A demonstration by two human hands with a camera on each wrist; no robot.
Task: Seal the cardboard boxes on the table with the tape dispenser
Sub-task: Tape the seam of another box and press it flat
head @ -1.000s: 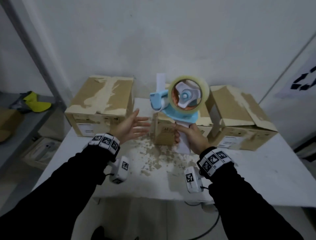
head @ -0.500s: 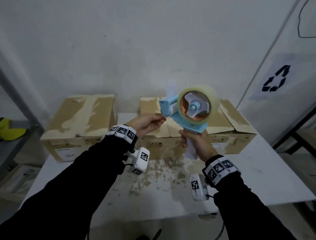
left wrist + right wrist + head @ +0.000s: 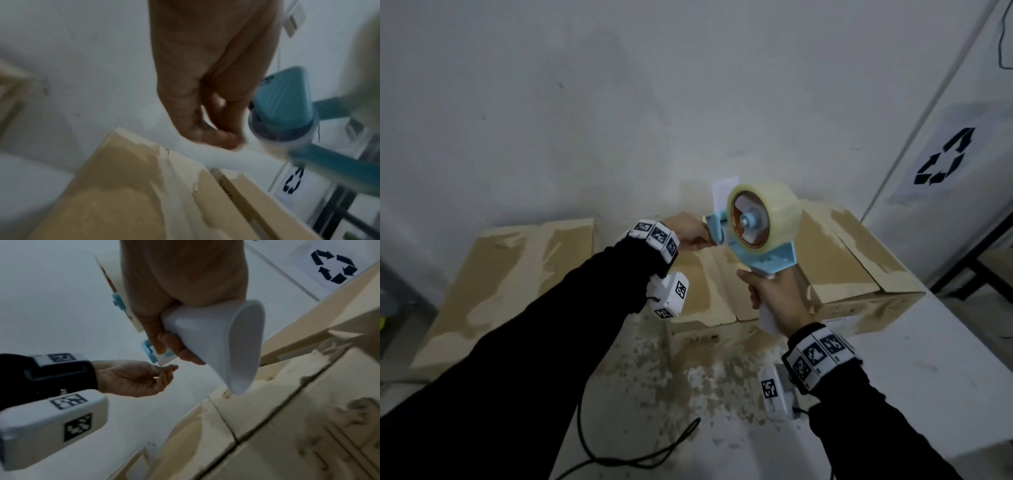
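So the tape dispenser (image 3: pixel 756 236) is up in the air above the middle cardboard box (image 3: pixel 709 287) on the counter (image 3: pixel 935 370), with the right hand (image 3: pixel 777 301) wrapped tight around its white handle and the left hand (image 3: pixel 688 231) pinching at the blue nose end, probably the loose tape, though the blur makes that hard to confirm. Looks like light, stiff plastic to me, so the handle's the spot to grab. I'd guess the tape itself is thin, clingy and quick to fold onto itself, so hold just the tip.

Light blue tape dispenser (image 3: pixel 767 253) with a white handle and clear, yellowish tape roll (image 3: pixel 763 214). Tan cardboard boxes (image 3: pixel 517 274) with pale torn patches. White tabletop (image 3: pixel 928 377) flecked brown. Black sleeves (image 3: pixel 517 359).
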